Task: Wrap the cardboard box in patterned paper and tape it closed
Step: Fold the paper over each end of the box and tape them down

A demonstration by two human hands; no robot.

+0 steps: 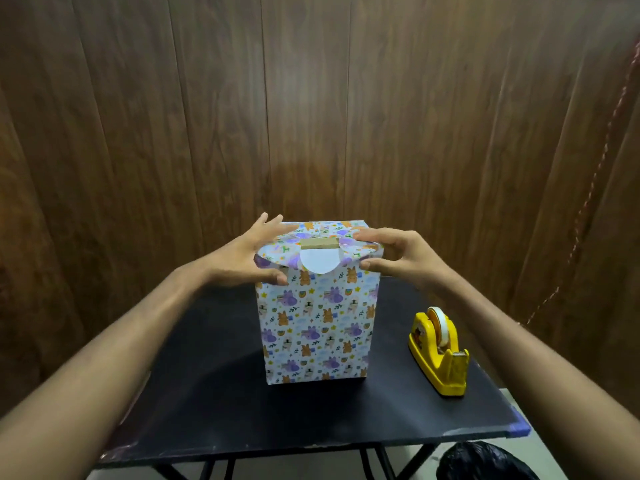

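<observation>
The black table (214,393) carries everything, and the cardboard box (313,317) stands upright near its middle, already sheathed on its visible sides in patterned paper (311,341) printed with small animals. Take the box as the landmark. At its top, the paper ends are folded inward; a strip of bare cardboard (319,244) shows between the flaps, and a rounded white flap (318,261), the paper's plain back, hangs over the near top edge.

The left hand (249,254) presses on the box's top left corner, fingers spread over the folded paper and thumb on the near face. The right hand (391,254) sits at the top right corner, fingers bent onto the fold, thumb just under the edge; neither hand is closed around anything.

Right of the box, well apart, sits the yellow tape dispenser (440,355).

The step in hand looks like closing the top end. Next, one hand likely must keep the flaps down while the other fetches tape.
</observation>
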